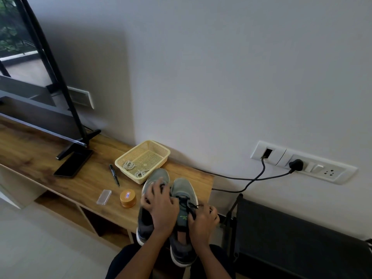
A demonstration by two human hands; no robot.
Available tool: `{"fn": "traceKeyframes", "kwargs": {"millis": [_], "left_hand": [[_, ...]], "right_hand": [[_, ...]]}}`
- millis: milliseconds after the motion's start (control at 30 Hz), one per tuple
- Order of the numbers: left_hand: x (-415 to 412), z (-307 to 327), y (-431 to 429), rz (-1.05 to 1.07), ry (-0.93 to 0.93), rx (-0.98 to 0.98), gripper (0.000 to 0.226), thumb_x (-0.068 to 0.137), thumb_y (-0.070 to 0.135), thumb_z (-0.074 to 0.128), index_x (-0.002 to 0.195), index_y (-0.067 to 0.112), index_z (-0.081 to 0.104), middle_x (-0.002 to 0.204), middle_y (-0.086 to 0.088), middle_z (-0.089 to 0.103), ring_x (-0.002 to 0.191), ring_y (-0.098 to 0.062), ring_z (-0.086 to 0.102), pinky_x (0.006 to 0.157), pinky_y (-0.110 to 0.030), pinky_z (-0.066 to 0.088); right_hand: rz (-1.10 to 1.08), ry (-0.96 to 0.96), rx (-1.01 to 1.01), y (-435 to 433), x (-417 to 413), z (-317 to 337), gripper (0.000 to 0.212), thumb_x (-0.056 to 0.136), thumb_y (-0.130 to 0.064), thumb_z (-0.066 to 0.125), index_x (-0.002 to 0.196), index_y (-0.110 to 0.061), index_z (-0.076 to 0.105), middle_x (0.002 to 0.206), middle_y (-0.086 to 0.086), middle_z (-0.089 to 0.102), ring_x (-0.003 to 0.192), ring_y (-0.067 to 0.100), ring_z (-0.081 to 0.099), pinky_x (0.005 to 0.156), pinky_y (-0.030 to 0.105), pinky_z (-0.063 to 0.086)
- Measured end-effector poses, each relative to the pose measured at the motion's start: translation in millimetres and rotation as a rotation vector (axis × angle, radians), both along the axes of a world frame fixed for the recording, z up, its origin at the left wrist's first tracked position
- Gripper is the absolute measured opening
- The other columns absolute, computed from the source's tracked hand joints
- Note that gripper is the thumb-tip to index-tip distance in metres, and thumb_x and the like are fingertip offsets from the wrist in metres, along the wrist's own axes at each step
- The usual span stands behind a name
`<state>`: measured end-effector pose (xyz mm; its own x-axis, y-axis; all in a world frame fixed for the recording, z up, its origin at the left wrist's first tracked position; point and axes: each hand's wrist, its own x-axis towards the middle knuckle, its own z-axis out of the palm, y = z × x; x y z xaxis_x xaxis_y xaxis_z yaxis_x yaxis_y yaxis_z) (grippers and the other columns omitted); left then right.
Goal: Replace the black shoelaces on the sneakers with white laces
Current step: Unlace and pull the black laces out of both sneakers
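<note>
Two grey-green sneakers stand side by side at the right end of the wooden table (66, 184), toes to the wall. My left hand (161, 208) lies over the left sneaker (159, 176), fingers curled on its laces. The right sneaker (184, 190) carries black laces (186, 200). My right hand (203, 220) pinches a black lace end at that shoe's right side. Two coiled white laces (129, 165) lie in the cream plastic basket (161, 151) just behind the shoes.
A black marker (114, 175), a clear small case (104, 196) and a round orange tin (128, 198) lie left of the shoes. A TV on a stand (78, 141) fills the left. Black cables (241, 179) run to wall sockets. A black bench (302, 238) stands at right.
</note>
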<state>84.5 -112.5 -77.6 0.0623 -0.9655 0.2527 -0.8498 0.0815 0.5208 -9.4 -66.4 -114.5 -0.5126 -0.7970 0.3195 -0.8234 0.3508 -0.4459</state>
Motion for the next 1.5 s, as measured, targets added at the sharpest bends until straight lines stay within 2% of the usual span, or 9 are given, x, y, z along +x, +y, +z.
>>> {"fn": "traceKeyframes", "kwargs": {"millis": [200,533,800,933,1033,1133,1233,1367,1500], "left_hand": [[-15.1,-0.2,-2.1,-0.346,-0.464,0.222,0.022,0.094,0.039,0.048,0.106,0.029,0.064,0.157,0.004,0.013,0.145,-0.027,-0.005,0.108,-0.058,-0.014],[-5.2,5.6,2.7,-0.306,-0.374,0.186,0.02,0.092,0.038,0.047,0.092,0.029,0.064,0.157,0.007,0.012,0.145,-0.026,-0.005,0.106,-0.054,-0.017],[16.3,2.8,2.4,-0.102,-0.105,-0.021,0.006,0.081,0.022,0.063,0.076,0.023,0.063,0.13,0.001,0.054,0.134,-0.023,0.029,0.107,-0.049,0.003],[32.6,10.7,-6.2,0.033,-0.079,0.078,0.02,0.092,0.029,0.053,0.107,0.026,0.067,0.142,0.003,0.042,0.139,-0.024,0.021,0.111,-0.049,0.006],[31.7,17.7,-5.1,0.065,-0.084,0.115,0.049,0.09,0.026,0.053,0.138,0.021,0.044,0.149,-0.003,0.033,0.14,-0.024,0.02,0.109,-0.049,0.01],[23.9,15.8,3.7,0.001,-0.048,0.035,0.038,0.086,0.024,0.055,0.124,0.026,0.054,0.13,0.001,0.047,0.123,-0.022,0.037,0.102,-0.045,0.019],[16.0,7.0,10.2,-0.139,-0.13,0.122,0.027,0.089,0.042,0.046,0.105,0.028,0.063,0.116,0.007,0.048,0.113,-0.018,0.039,0.101,-0.039,0.025],[2.8,9.0,12.1,-0.184,-0.363,0.195,0.037,0.091,0.05,0.04,0.108,0.025,0.062,0.12,0.004,0.044,0.118,-0.021,0.032,0.101,-0.04,0.014],[-6.5,13.6,3.2,-0.213,-0.479,0.227,0.029,0.097,0.032,0.035,0.11,0.021,0.058,0.122,-0.002,0.047,0.121,-0.026,0.032,0.104,-0.042,0.016]], "right_hand": [[0.009,-0.004,0.006,-0.4,1.3,-0.9,0.036,0.048,-0.02,0.091,0.077,-0.015,0.07,0.096,0.002,0.066,0.089,0.033,0.06,0.07,0.047,0.051],[-0.029,0.114,0.029,0.5,-1.6,2.5,0.037,0.04,-0.02,0.091,0.071,-0.015,0.071,0.091,0.004,0.065,0.084,0.032,0.059,0.075,0.047,0.049],[-0.029,0.078,0.047,0.8,-4.9,0.3,0.031,0.042,-0.018,0.09,0.066,-0.015,0.071,0.091,0.003,0.066,0.087,0.032,0.057,0.074,0.047,0.049],[0.013,0.051,0.062,4.2,-0.6,2.1,0.026,0.046,-0.019,0.09,0.062,-0.015,0.069,0.091,0.002,0.065,0.084,0.031,0.059,0.069,0.044,0.05],[0.039,0.002,0.097,4.7,0.1,3.9,0.028,0.044,-0.02,0.09,0.06,-0.016,0.067,0.088,0.001,0.065,0.081,0.03,0.06,0.066,0.043,0.05],[0.04,-0.034,0.131,2.3,-3.2,3.6,0.031,0.04,-0.022,0.091,0.057,-0.017,0.066,0.083,0.002,0.064,0.075,0.03,0.06,0.062,0.042,0.049],[0.038,-0.085,0.147,0.9,-9.9,5.2,0.024,0.059,-0.032,0.08,0.073,-0.016,0.069,0.098,0.003,0.062,0.093,0.031,0.055,0.078,0.044,0.043],[0.086,-0.172,0.231,-2.6,-19.3,16.0,0.052,0.077,-0.063,0.042,0.098,-0.023,0.067,0.121,-0.005,0.048,0.116,0.021,0.038,0.097,0.038,0.03],[0.185,-0.248,0.215,-24.1,-24.2,26.9,0.027,0.094,-0.038,0.048,0.105,-0.019,0.065,0.116,-0.002,0.052,0.114,0.02,0.04,0.092,0.031,0.03]]}}
